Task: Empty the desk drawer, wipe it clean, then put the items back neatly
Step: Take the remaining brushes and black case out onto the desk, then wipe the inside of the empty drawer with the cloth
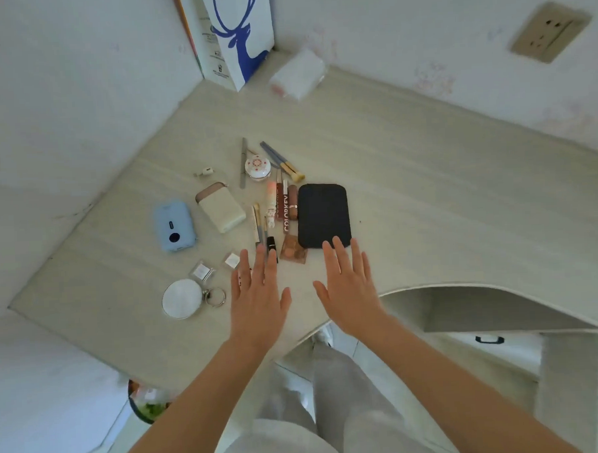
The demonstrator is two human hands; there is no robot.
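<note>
While both flat hands hover, black case (323,215) lies beyond right grip (348,283)

Soft even daylight, wide-angle edge warp.

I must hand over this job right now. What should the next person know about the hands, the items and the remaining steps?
Left hand: open, flat over the desk, fingertips by a black lipstick.
Right hand: open, fingertips at the black case.
Items lie on the desk: blue device, beige device, round compact, brushes.
Drawer: open at right; its floor is hidden.
Done: items are out.
Left: whether it was wiped cannot be told; put the items back.
</note>
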